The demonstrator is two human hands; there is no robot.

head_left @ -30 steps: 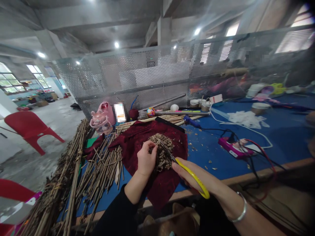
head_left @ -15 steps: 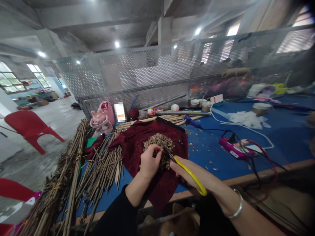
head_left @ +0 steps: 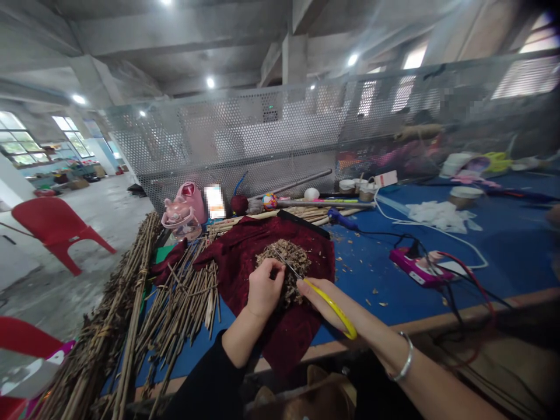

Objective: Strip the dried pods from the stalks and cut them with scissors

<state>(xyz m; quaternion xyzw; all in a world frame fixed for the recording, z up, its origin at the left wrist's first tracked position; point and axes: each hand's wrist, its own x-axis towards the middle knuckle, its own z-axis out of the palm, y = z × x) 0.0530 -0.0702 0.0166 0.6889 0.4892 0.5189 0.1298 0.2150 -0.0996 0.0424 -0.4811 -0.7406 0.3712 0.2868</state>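
Head view: yellow-handled metal scissors (head_left: 324, 296) over brown shredded plant bits (head_left: 297, 255)!
Right hand (head_left: 338, 300) clamps fingers round them; left hand (head_left: 264, 287) pinches fingertips together, contents unclear.

to your left you have a red chair (head_left: 41, 221); ahead of you, a grey perforated screen (head_left: 245, 134); to your right, a magenta power strip (head_left: 405, 265) near crumpled white plastic (head_left: 440, 216).
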